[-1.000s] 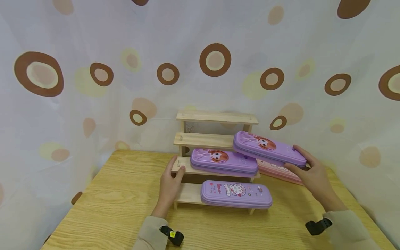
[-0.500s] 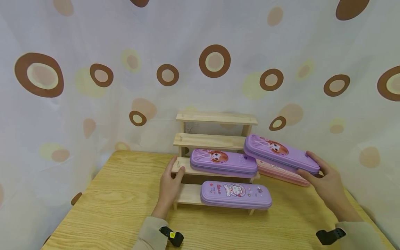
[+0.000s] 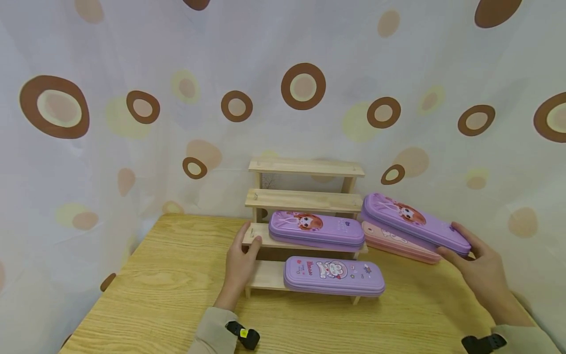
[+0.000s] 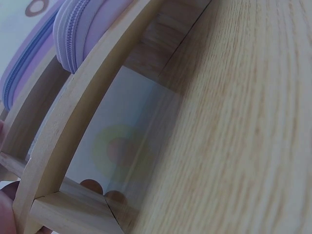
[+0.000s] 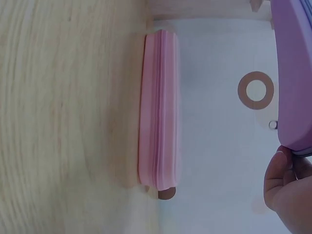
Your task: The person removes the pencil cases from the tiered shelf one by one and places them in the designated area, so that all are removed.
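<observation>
My right hand (image 3: 484, 268) pinches the right end of a purple pencil case (image 3: 415, 221) printed with a red-haired girl. The case is held in the air, right of a stepped wooden shelf (image 3: 305, 199), its right end lower than its left. Beneath it lies a pink pencil case (image 5: 160, 112) on the table, partly covered in the head view. My left hand (image 3: 240, 263) grips the left end of the shelf's second step from the bottom. On that step sits a matching purple girl-print case (image 3: 316, 230). A lilac rabbit-print case (image 3: 333, 275) rests on the lowest step.
The shelf stands on a wood-grain table (image 3: 168, 275), near its back edge. Behind it hangs a pale curtain (image 3: 274, 49) with brown rings. The lilac case reaches past the lowest step's right end.
My right hand has carried the purple girl-print case to the right and slightly down, away from the shelf, exposing the right end of the step behind it. My left hand stays put.
</observation>
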`<control>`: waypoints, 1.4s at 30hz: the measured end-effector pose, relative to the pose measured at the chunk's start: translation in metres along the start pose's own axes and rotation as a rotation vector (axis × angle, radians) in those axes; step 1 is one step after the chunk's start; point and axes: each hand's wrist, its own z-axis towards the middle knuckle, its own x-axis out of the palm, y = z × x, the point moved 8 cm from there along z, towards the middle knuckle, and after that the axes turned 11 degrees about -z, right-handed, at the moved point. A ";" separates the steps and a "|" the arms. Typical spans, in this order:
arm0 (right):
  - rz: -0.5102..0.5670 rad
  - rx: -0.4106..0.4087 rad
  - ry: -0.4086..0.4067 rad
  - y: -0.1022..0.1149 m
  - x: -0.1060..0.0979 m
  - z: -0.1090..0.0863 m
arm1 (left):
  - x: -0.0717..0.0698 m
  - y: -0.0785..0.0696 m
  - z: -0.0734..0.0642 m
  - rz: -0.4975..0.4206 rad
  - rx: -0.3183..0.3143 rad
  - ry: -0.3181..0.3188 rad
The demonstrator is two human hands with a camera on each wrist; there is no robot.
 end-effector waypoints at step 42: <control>-0.210 0.063 0.146 -0.073 0.009 -0.024 | 0.000 -0.001 0.000 -0.024 0.005 0.008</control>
